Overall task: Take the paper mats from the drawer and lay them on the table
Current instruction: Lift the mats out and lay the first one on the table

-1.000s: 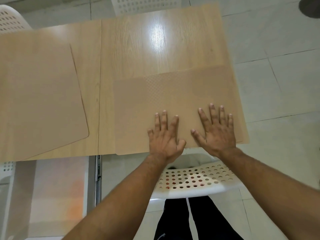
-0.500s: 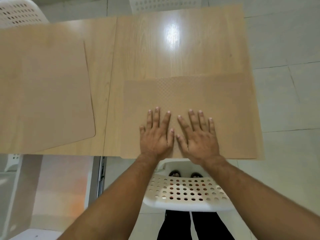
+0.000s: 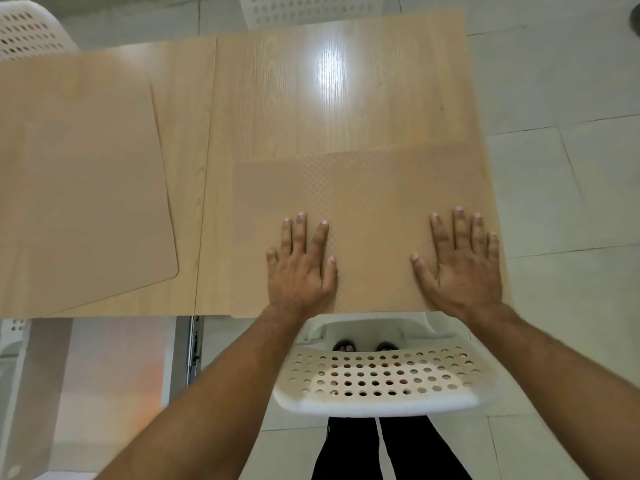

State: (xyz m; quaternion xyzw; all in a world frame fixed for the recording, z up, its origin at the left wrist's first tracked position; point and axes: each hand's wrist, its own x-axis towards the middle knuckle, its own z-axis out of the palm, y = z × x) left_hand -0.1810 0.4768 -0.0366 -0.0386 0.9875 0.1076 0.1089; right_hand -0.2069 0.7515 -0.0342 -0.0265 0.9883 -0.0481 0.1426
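A tan paper mat [image 3: 367, 202] with a fine checked texture lies flat on the right half of the wooden table [image 3: 311, 98], its near edge along the table's front edge. My left hand [image 3: 301, 268] presses flat on its near middle, fingers spread. My right hand [image 3: 460, 265] lies flat on its near right corner, fingers apart. A second tan mat [image 3: 86, 195] with rounded corners rests on the left half of the table. Neither hand grips anything.
A white perforated chair [image 3: 384, 375] stands under me at the table's front edge. More white chairs stand at the far left [image 3: 24, 32] and far side [image 3: 311, 8]. An open drawer with a metal rail [image 3: 194, 344] lies below the table at left. Tiled floor surrounds.
My hands were close together at the mat's near middle; now they have spread apart, the right hand sliding to the right corner, the left slightly left.
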